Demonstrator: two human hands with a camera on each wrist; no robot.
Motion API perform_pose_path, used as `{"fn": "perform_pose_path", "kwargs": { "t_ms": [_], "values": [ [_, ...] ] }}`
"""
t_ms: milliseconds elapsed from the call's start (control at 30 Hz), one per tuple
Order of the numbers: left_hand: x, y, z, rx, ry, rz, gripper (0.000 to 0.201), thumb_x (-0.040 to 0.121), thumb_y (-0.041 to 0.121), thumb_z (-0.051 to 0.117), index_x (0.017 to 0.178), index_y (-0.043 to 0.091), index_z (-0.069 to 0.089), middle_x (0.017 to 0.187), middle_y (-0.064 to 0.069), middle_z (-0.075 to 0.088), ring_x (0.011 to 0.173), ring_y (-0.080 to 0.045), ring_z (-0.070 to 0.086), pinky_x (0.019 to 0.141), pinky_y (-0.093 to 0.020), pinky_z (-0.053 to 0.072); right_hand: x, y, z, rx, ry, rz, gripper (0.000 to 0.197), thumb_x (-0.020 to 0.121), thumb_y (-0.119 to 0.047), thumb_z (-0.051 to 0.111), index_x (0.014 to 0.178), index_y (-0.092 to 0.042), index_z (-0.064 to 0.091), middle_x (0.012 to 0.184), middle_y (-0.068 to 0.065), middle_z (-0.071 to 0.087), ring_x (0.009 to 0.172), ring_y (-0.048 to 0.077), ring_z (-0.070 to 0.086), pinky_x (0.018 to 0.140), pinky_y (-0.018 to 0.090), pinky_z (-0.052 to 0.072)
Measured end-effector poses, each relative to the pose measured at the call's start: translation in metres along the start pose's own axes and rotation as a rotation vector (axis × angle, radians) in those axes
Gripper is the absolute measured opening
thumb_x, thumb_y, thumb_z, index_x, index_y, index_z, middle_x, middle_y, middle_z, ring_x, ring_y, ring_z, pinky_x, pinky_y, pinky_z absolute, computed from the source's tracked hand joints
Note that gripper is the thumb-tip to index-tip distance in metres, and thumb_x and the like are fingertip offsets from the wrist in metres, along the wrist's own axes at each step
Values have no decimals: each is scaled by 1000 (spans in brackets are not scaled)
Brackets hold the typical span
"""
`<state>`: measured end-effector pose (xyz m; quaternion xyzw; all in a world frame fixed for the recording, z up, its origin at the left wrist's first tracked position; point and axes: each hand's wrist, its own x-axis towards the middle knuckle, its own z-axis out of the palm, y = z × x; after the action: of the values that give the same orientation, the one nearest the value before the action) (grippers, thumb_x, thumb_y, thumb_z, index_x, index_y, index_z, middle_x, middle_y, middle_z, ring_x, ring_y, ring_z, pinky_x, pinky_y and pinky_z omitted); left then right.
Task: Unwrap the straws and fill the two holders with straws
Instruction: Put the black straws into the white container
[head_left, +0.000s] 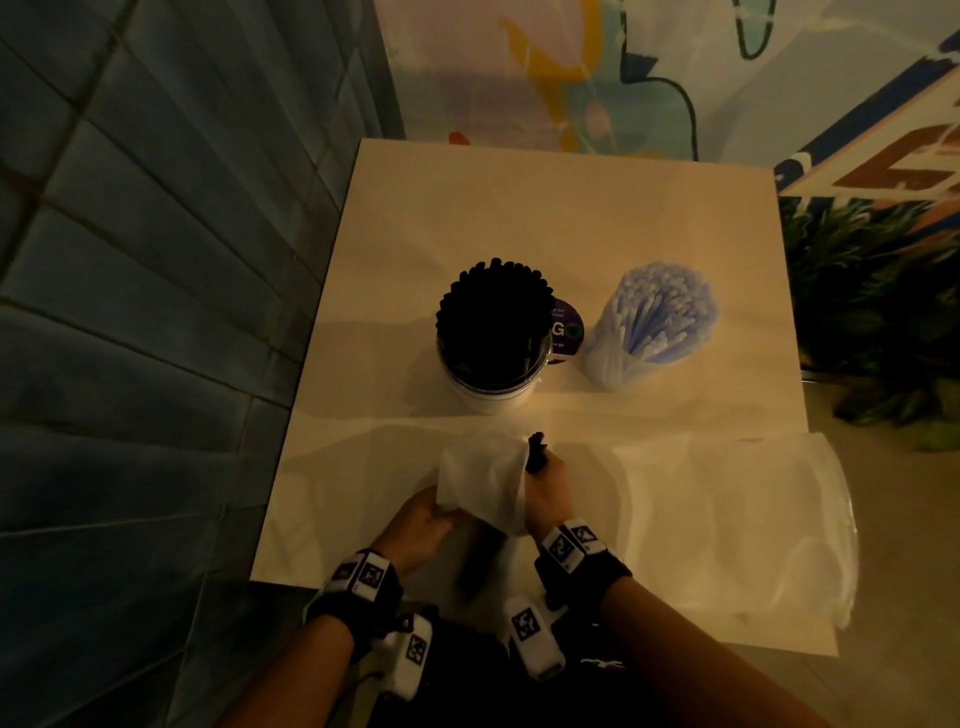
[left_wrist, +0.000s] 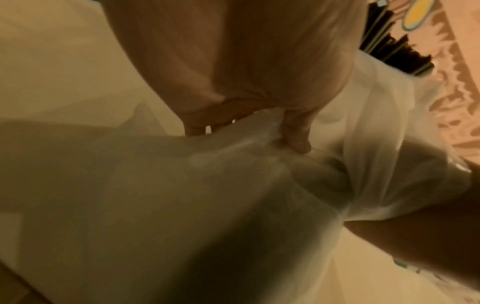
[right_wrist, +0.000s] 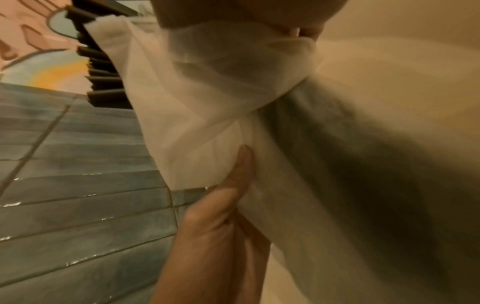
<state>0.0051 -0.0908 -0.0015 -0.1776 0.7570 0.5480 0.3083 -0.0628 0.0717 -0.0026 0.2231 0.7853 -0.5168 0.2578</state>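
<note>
From the head view we see both hands at the near edge of the pale surface (head_left: 597, 218), working a white wrapper (head_left: 483, 478) that covers a bundle of black straws (head_left: 535, 452). The left hand (head_left: 423, 525) pinches the wrapper's near left end; the right hand (head_left: 545, 493) curls around the bundle, whose dark tips poke out at the far end. Farther off stand a holder of black straws (head_left: 493, 332) and, to its right, a holder of pale blue-white straws (head_left: 654, 322). Another flat wrapper (head_left: 737, 525) lies at the near right. Only the left wrist view shows the left fingers (left_wrist: 298, 135) pressed into the gathered film; only the right wrist view shows the exposed straw ends (right_wrist: 103, 82) stepped along the wrapper's torn edge.
</note>
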Motion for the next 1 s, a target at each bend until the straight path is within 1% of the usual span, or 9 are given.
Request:
{"fn": "perform_pose_path", "kwargs": {
  "t_ms": [100, 200, 333, 467, 600, 700, 800, 867, 1000],
  "values": [
    [2, 1, -2, 75, -20, 18, 26, 98, 26, 56, 108, 50, 51, 124, 9, 58, 120, -14, 55, 101, -30, 41, -7, -12, -10, 121, 56, -97, 32, 103, -32, 45, 100, -7, 64, 95, 8, 68, 88, 21, 63, 85, 34, 48],
    [3, 0, -6, 123, 12, 14, 33, 97, 34, 58, 130, 35, 52, 131, 6, 59, 124, -17, 55, 105, -32, 41, -11, -21, -23, 228, 152, -180, 8, 97, -14, 56, 97, -6, 57, 82, 5, 62, 71, 13, 57, 69, 29, 45],
    [4, 3, -13, 120, 68, 8, 49, 97, 38, 57, 141, 22, 47, 132, 7, 57, 123, -13, 52, 104, -26, 36, -8, -26, -26, 424, 205, -115, 4, 99, -16, 56, 96, -12, 57, 73, -2, 63, 59, 5, 60, 63, 25, 49],
    [8, 13, -19, 43, 104, 5, 37, 97, 33, 57, 134, 27, 50, 134, 4, 57, 125, -15, 50, 110, -30, 33, -11, -38, -29, 556, 93, -124, 16, 100, -19, 54, 90, -7, 55, 64, 3, 57, 53, 10, 54, 53, 23, 48],
    [9, 17, -21, -39, 51, -41, 23, 98, 32, 56, 121, 36, 54, 127, 7, 61, 124, -15, 52, 113, -35, 34, -4, -39, -36, 85, -132, -252, 19, 98, -18, 57, 90, -1, 64, 85, 13, 68, 77, 19, 64, 72, 31, 53],
    [6, 24, -17, -14, 57, -118, 13, 101, 32, 50, 113, 31, 52, 116, 8, 57, 122, -17, 53, 100, -28, 36, -3, -38, -32, 77, -251, -219, 20, 100, -16, 54, 91, 0, 63, 87, 19, 67, 80, 23, 63, 76, 36, 51],
    [2, 23, -19, 7, 132, -189, 35, 102, 35, 48, 133, 18, 46, 120, 4, 50, 120, -16, 47, 95, -21, 28, -5, -44, -32, 402, -170, -142, 27, 98, -25, 59, 77, -8, 58, 62, 9, 57, 59, 20, 56, 64, 35, 49],
    [2, 12, -23, -16, 120, -219, 56, 95, 50, 52, 134, 10, 51, 124, 5, 54, 119, -19, 51, 101, -26, 34, -3, -50, -40, 694, -53, -117, 27, 98, -21, 58, 73, -14, 52, 56, 3, 50, 52, 21, 51, 60, 36, 48],
    [3, -10, -37, -7, 100, -184, 65, 78, 70, 55, 122, 23, 60, 126, 1, 63, 121, -23, 58, 102, -29, 40, 2, -75, -68, 928, 51, -205, 29, 101, -22, 54, 73, -17, 47, 54, -1, 41, 47, 16, 41, 53, 31, 41]
  ]
}}
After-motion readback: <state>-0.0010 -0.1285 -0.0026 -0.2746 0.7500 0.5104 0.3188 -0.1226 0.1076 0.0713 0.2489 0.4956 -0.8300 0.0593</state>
